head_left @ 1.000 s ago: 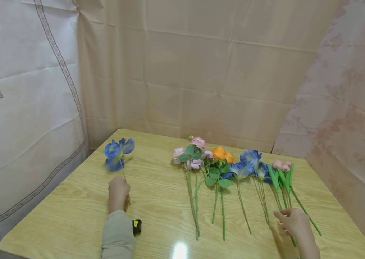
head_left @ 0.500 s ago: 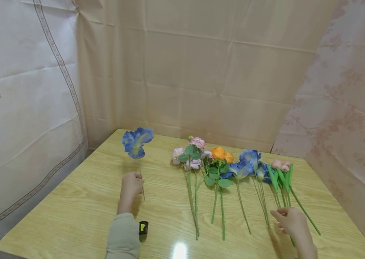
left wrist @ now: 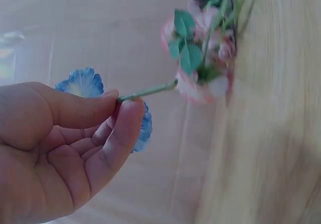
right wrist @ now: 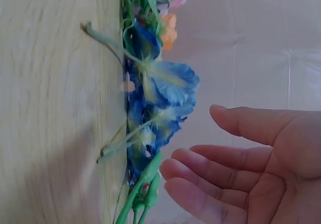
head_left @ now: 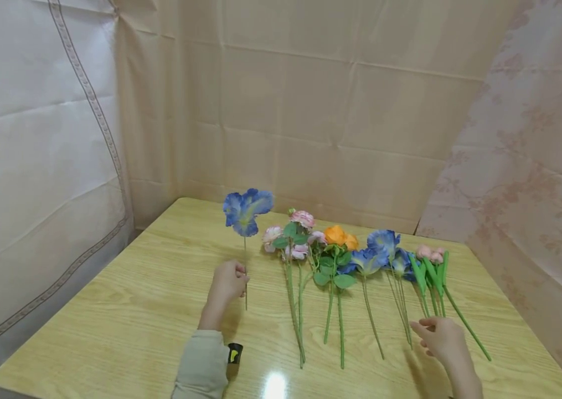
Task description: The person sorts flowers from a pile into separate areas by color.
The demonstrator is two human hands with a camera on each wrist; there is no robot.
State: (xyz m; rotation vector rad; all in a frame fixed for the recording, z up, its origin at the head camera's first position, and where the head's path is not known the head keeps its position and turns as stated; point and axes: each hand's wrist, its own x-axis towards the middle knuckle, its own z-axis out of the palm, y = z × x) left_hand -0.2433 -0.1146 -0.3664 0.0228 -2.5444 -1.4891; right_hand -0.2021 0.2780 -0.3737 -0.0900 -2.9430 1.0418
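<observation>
My left hand [head_left: 226, 284] pinches the thin stem of a blue artificial iris [head_left: 247, 213], held upright above the table. In the left wrist view, thumb and forefinger grip the green stem [left wrist: 148, 90] near its lower end, and the petals partly hide behind the hand. My right hand [head_left: 444, 339] hovers over the stems of the pink tulips [head_left: 430, 253], holding nothing, with its fingers relaxed and the thumb apart in the right wrist view. Left of the tulips lie several more blue irises [head_left: 382, 246], their stems toward the front.
On the wooden table [head_left: 126, 321], orange flowers [head_left: 336, 235] and pink flowers [head_left: 302, 219] with green leaves lie left of the blue irises, stems also pointing forward. A beige cloth curtain [head_left: 300, 111] hangs behind the table, with further cloths at left and right.
My left hand has lifted the blue iris off the left of the table and carried it right, toward the pink flowers, turning it upright. The right hand has hardly moved.
</observation>
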